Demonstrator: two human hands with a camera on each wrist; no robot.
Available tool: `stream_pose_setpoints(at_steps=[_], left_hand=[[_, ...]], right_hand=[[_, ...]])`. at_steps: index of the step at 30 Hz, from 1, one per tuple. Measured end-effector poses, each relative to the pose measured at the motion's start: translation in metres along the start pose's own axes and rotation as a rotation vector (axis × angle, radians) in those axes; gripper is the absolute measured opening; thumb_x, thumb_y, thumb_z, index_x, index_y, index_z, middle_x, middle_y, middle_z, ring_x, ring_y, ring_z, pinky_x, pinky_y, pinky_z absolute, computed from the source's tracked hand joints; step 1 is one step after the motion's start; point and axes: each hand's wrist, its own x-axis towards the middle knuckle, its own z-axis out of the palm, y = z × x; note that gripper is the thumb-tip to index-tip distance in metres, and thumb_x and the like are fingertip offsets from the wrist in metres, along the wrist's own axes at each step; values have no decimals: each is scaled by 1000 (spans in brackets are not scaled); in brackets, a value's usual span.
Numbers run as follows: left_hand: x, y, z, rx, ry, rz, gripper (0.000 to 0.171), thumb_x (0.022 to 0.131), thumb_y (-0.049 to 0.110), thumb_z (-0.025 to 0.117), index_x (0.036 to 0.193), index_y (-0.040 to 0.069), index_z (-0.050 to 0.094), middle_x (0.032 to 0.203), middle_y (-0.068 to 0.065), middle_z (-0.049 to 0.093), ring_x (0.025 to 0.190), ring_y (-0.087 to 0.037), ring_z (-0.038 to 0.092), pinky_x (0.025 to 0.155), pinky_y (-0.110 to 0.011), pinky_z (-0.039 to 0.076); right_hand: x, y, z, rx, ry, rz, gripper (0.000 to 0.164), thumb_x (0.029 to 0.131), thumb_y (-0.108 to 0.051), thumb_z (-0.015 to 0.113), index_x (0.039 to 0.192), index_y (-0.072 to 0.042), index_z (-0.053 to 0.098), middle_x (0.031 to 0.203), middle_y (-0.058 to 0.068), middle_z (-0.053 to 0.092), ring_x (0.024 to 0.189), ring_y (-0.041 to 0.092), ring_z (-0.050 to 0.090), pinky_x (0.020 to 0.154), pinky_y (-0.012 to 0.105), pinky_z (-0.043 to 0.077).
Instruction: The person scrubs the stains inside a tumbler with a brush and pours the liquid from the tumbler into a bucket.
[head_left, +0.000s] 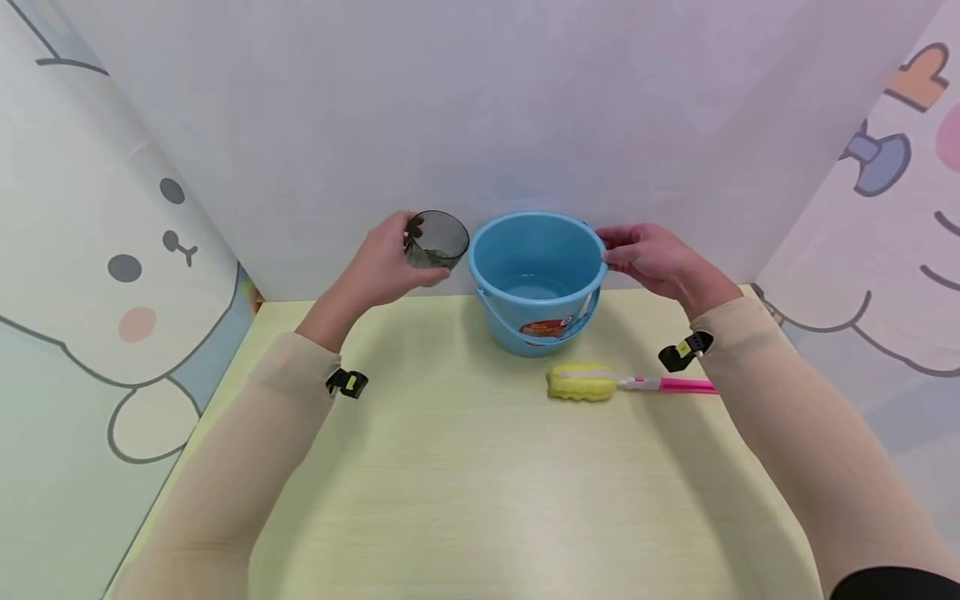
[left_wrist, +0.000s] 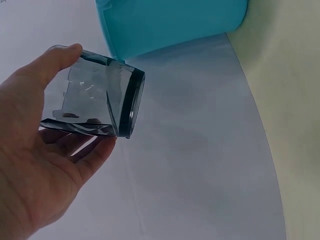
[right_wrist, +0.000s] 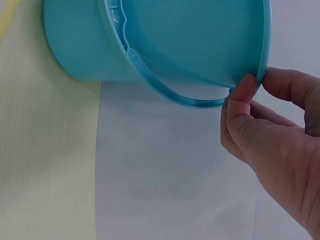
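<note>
My left hand (head_left: 386,265) grips a smoky grey clear glass (head_left: 442,237) around its side, thumb on one side and fingers on the other. The glass is held in the air just left of a blue plastic bucket (head_left: 517,325). In the left wrist view the glass (left_wrist: 90,97) has a thick base and looks see-through. At the bucket's right side my right hand (head_left: 652,257) pinches the rim between thumb and fingers. The right wrist view shows the hand (right_wrist: 275,125) at the rim, close to where the bucket's handle (right_wrist: 195,102) joins. A little water shows at the bucket's bottom.
In front of the bucket lies a yellow sponge brush (head_left: 581,382) with a pink and white handle (head_left: 686,386). All of this stands on a pale wooden table (head_left: 480,483). A white wall (head_left: 480,108) rises behind, with cartoon-printed panels (head_left: 112,208) at the sides.
</note>
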Motion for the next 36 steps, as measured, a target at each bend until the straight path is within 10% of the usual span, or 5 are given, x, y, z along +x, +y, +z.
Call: stream_pose_setpoints(at_steps=[36], left_hand=[[48, 26, 3, 184, -62, 95, 86, 87, 31, 88, 151, -4, 43, 146, -20, 51, 131, -36, 48, 110, -50, 46]], right_hand=[[-3, -7, -2, -97, 4, 34, 57, 110, -5, 57, 163, 0, 36, 156, 24, 45, 137, 42, 48, 99, 26, 56]])
